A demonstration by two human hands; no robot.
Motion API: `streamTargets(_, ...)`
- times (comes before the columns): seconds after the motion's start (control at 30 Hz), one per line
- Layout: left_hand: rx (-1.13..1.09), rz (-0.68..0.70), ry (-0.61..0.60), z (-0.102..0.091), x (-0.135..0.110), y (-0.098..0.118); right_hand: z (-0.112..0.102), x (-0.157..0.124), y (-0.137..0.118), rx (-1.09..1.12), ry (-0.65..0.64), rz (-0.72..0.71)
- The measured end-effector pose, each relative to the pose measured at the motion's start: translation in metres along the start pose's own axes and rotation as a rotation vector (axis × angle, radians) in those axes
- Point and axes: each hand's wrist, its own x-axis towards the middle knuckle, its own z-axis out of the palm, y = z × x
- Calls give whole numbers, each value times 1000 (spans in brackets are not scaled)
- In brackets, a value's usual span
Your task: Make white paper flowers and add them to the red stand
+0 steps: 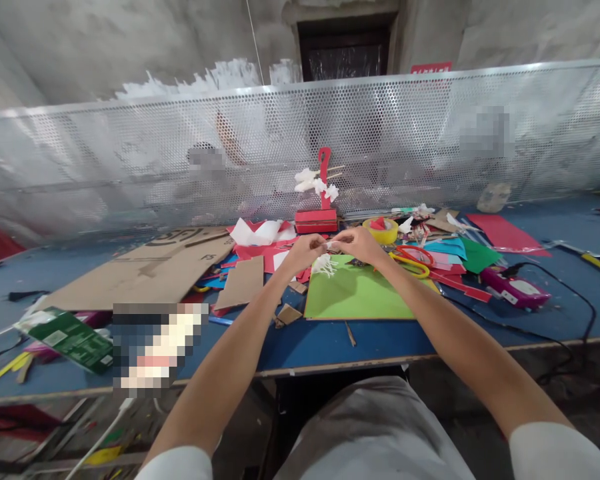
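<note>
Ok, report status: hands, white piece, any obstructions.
Left hand and right hand pinching white fringed piece. Piece hangs over green sheet. Yellow tape roll just beyond right hand, not blocking.

Workbench [325, 343], with perforated screen [145, 153] behind. Left: cardboard sheet [145, 270]; nearer, carton [75, 341]. Centre, rear to front: box [316, 221]; left hand [307, 250] and right hand [357, 243], fringed strip [325, 266] between; paper sheet [357, 297]. Right of the box: tape roll [387, 236], scissors [423, 272] before it.
</note>
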Motion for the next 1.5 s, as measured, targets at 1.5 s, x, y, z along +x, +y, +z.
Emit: streamTargets(1.5, -183, 20, -36, 0, 3, -13, 1, 1, -4, -344, 49, -177)
